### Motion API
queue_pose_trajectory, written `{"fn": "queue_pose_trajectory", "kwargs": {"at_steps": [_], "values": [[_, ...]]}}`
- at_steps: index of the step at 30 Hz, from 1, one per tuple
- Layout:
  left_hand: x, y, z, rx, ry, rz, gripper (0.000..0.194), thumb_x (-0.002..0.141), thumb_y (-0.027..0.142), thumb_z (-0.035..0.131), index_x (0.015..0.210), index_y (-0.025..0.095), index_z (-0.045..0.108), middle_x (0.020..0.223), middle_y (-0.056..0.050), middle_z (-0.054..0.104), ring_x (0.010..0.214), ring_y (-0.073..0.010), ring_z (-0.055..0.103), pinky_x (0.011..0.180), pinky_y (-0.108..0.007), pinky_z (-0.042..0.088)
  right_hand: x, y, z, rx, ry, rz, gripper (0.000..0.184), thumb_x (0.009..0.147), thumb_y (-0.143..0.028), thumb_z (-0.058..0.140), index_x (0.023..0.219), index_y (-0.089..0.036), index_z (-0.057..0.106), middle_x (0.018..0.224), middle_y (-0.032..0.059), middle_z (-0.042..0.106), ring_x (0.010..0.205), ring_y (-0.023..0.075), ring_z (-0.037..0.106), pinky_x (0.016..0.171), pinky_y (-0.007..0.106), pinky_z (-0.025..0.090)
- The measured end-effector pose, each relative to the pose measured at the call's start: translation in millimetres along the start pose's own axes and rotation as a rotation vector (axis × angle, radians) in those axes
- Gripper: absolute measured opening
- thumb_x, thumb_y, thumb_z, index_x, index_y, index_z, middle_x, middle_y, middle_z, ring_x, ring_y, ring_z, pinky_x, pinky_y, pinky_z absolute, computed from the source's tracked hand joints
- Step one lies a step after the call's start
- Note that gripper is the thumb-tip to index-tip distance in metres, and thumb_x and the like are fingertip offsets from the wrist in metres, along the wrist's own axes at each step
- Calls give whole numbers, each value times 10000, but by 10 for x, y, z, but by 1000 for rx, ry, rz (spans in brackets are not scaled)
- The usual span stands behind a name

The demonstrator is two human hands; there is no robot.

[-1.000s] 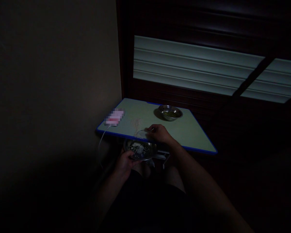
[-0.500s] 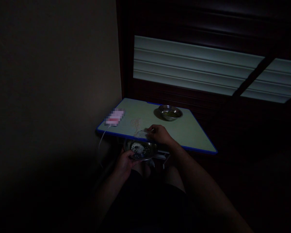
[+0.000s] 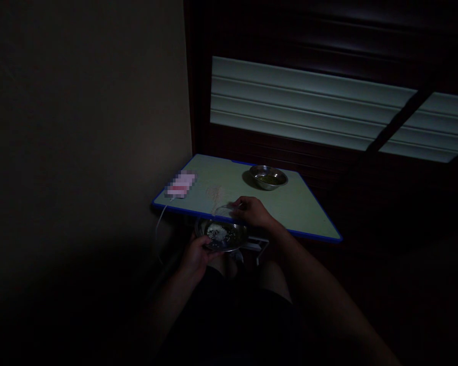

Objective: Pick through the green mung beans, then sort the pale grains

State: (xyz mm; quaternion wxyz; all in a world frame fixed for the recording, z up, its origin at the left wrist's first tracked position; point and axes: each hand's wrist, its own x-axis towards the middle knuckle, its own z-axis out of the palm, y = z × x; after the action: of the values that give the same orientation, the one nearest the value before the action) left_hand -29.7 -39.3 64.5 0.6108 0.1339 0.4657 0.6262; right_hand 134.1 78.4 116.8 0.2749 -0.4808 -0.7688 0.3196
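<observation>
In my left hand [image 3: 197,254] is a shiny metal bowl [image 3: 234,245], gripped by its rim just below the near edge of the table. White grains that look like rice [image 3: 217,233] lie in it, some scattered up its dark inner wall. My right hand [image 3: 250,210] rests at the table's near edge, fingers pinched on a thin translucent piece [image 3: 224,209] held against the tabletop. Its exact kind is hard to make out in the dim light. Beside it, a patch of small pale grains [image 3: 215,193] is spread on the pale green table [image 3: 290,213], trailing to the edge above the bowl.
A second metal bowl [image 3: 268,178] with something greenish in it stands at the back of the table. At the left lies a blurred pink item [image 3: 181,184] with a white cable [image 3: 158,223] hanging off the edge. A wall [image 3: 99,127] borders the left side.
Almost nothing differs. Both hands keep their places, and the white grains in the held bowl sit slightly differently.
</observation>
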Motion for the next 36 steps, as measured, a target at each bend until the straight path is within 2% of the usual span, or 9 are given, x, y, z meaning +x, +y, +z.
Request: {"fn": "queue_pose_trajectory", "kwargs": {"at_steps": [10, 13, 15, 17, 20, 22, 29, 33, 36], "values": [[-6, 1, -3, 2, 13, 4, 470, 597, 75, 558, 1036, 241, 580, 882, -38, 673, 720, -199, 666, 653, -465, 587, 25, 69, 28, 126, 41, -35, 206, 670, -228, 679, 857, -145, 660, 698, -2, 645, 607, 103, 532, 577, 214, 409], [3, 2, -9, 3, 16, -2, 468, 598, 76, 561, 1034, 243, 586, 864, -35, 671, 699, -195, 661, 655, -466, 587, 143, 114, -6, 176, 106, 15, 210, 678, -236, 670, 866, -142, 654, 682, 0, 640, 580, 103, 524, 557, 215, 411], [7, 7, -13, 4, 25, -2, 473, 601, 77, 562, 1042, 247, 588, 850, -29, 668, 681, -188, 654, 656, -462, 587, 265, 168, -28, 231, 152, 102, 211, 707, -243, 648, 890, -138, 647, 664, 2, 630, 533, 99, 506, 527, 216, 408], [6, 16, -14, 4, 36, 6, 493, 599, 71, 559, 1058, 251, 586, 842, -22, 665, 666, -183, 650, 654, -454, 588, 410, 238, -46, 240, 246, 168, 235, 721, -234, 642, 932, -130, 644, 677, 10, 627, 521, 94, 505, 515, 211, 407], [-1, 29, -12, 0, 26, 20, 539, 597, 62, 558, 1097, 263, 577, 849, -13, 665, 666, -184, 655, 656, -451, 588, 636, 345, -64, 117, 390, 223, 247, 728, -230, 652, 952, -125, 655, 718, 24, 639, 572, 103, 539, 565, 214, 440], [-1, 30, -11, 0, 22, 20, 539, 605, 64, 556, 1104, 267, 574, 861, -12, 671, 675, -185, 660, 662, -457, 589, 771, 391, -76, 8, 429, 249, 227, 731, -217, 660, 939, -130, 669, 772, 36, 659, 634, 114, 574, 633, 227, 468], [52, -4, -54, -17, 36, -8, 465, 640, 70, 558, 1067, 252, 591, 859, -31, 678, 703, -197, 665, 694, -498, 585, 1122, 375, -85, -227, 380, 247, 194, 775, -214, 651, 956, -169, 703, 959, 69, 707, 860, 160, 651, 818, 252, 485], [51, -10, -71, -18, 1, 6, 492, 639, 71, 563, 1092, 261, 586, 889, -33, 685, 761, -222, 680, 716, -519, 579, 1268, 348, -63, -283, 322, 217, 207, 783, -218, 642, 972, -176, 718, 1018, 79, 713, 901, 166, 659, 827, 240, 485], [44, -13, -69, -16, 2, 9, 497, 641, 69, 561, 1101, 257, 583, 893, -34, 682, 789, -225, 681, 730, -513, 579, 1335, 337, -68, -314, 270, 199, 241, 750, -185, 663, 982, -182, 727, 969, 69, 727, 833, 156, 666, 780, 222, 492]]}}
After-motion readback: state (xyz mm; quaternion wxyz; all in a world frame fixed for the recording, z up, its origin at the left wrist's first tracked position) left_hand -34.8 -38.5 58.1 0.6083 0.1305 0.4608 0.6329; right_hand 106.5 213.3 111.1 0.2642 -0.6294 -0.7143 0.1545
